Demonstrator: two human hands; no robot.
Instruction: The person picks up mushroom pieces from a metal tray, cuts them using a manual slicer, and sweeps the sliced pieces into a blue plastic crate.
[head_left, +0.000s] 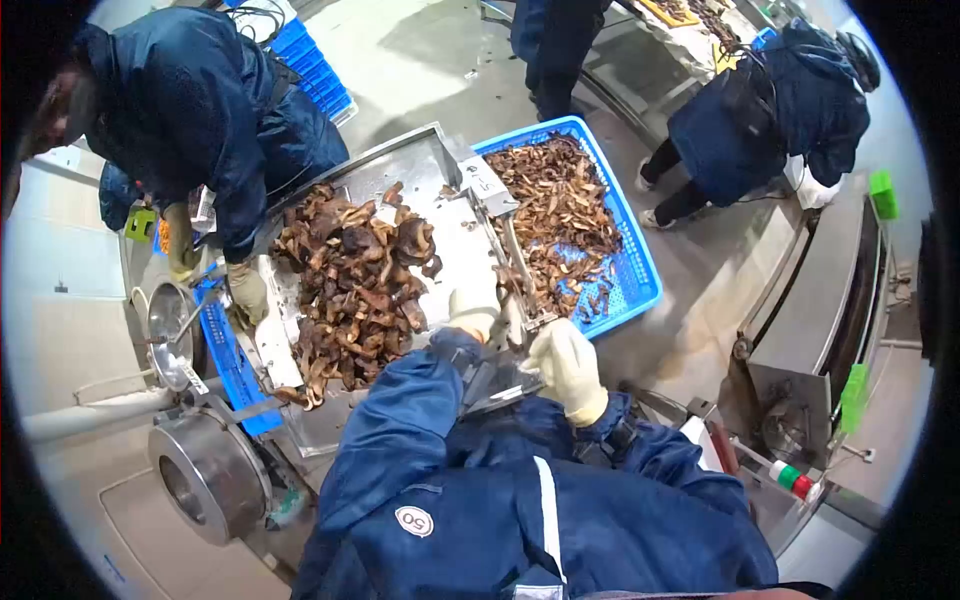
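Observation:
My left hand (475, 308), in a pale glove, is at the right side of a steel tray table (440, 180), by the front end of a metal rail (515, 255). Its fingers are partly hidden. My right hand (566, 368), also gloved, has its fingers bent together just right of the rail's end; what they hold, if anything, is too small to name. Left of my hands lies a large heap of brown mushroom-like pieces (350, 285). Beyond the rail, a blue basket (640, 262) holds thin brown strips (555, 205).
A co-worker (190, 110) leans over the table's left side, gloved hands near a blue tray (225, 345). Another person (775, 115) stands at the upper right; a third person's legs (555, 50) show at the top. Steel machines (205, 475) flank both sides.

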